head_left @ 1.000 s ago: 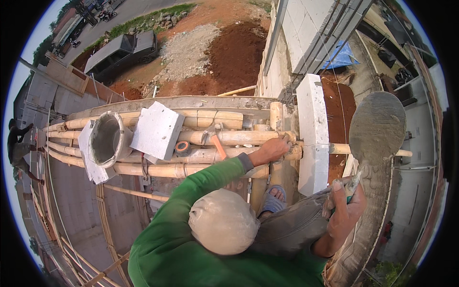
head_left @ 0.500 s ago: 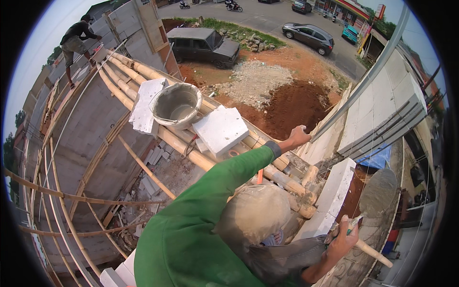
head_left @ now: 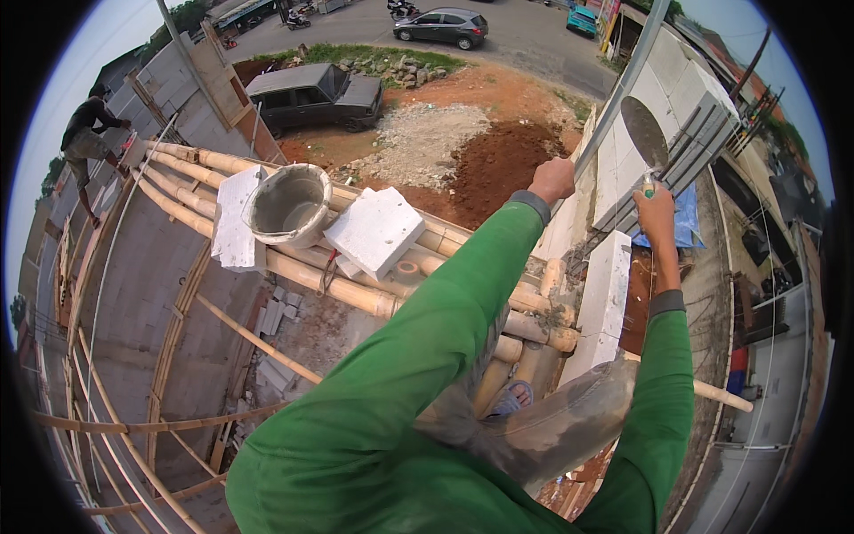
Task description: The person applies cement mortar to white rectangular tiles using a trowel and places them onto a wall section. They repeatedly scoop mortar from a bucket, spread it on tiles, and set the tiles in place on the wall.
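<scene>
1 trowel [head_left: 644, 132], up off the work in the right hand [head_left: 655, 214]. Oval blade, dull grey, tip up; in view it sits right of the metal pole [head_left: 624, 76], in front of the white block wall [head_left: 683, 78]. Right fingers clamped on the handle (bit of green showing).

Left hand [head_left: 553, 181] is at full reach, beside the pole's lower visible end. Fingers curled together; can't tell whether they touch the pole or hold anything.

Below the arms: bamboo poles [head_left: 356, 292], round, pale tan, jointed, at least four laid side by side. On them:
- 1 bucket [head_left: 291, 206], round, rim and inside crusted grey.
- 2 loose white blocks [head_left: 375, 231], chalky, pitted, square-edged, one each side of the bucket (contact with it is hard to read).
- 1 small orange ring-shaped item [head_left: 406, 267], near the right-hand block.
- 1 red-handled tool [head_left: 328, 270], mostly hidden.

White blockwork [head_left: 605, 303] stands near the knee, same chalky finish; block count unclear. 1 sandalled foot [head_left: 513, 398] down among the bamboo. Crumpled blue sheet [head_left: 687, 222] behind the right wrist.

Farther off: 1 other person [head_left: 92, 133] at the far end of the bamboo, 1 boxy dark car [head_left: 316, 96] parked by the gravel [head_left: 418, 142].
</scene>
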{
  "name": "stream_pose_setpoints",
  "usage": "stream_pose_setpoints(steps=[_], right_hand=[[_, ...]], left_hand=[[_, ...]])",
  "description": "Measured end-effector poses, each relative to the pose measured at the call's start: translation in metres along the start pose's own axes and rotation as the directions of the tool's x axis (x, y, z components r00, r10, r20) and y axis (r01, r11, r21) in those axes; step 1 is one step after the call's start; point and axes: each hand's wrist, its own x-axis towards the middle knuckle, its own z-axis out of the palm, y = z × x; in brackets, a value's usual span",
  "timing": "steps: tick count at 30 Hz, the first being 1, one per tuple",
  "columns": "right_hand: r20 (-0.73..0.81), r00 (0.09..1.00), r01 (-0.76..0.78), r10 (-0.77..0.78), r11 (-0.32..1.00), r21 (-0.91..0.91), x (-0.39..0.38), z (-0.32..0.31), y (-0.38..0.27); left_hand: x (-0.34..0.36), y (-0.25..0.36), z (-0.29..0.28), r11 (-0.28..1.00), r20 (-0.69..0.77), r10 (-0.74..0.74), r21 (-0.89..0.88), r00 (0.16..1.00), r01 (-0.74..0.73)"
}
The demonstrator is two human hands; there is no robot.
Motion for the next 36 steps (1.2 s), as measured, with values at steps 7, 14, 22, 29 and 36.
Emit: stream_pose_setpoints(steps=[7,14,22,29,36], right_hand=[[0.674,0.686,-0.067,0.274,0.946,-0.316,-0.059,0.062,0.134],[0.605,0.708,-0.119,0.366,0.905,-0.408,-0.052,0.036,0.127],[0.703,0.632,0.082,0.324,0.875,-0.477,-0.057,0.063,0.142],[0.721,0.635,0.036,0.277,0.922,-0.386,-0.045,0.077,0.14],[0.726,0.602,0.026,0.333,0.9,-0.434,-0.037,0.084,0.117]], left_hand=[[-0.023,-0.067,0.022,0.986,0.321,-0.054,0.167,0.946,0.0],[-0.007,-0.046,0.023,0.988,0.42,-0.043,0.154,0.907,-0.024],[-0.018,-0.049,0.04,0.989,0.314,0.017,0.134,0.949,-0.062],[-0.004,-0.06,0.069,0.997,0.255,-0.06,0.07,0.965,0.044],[0.0,-0.045,0.073,0.996,-0.027,-0.083,0.036,0.996,0.084]])
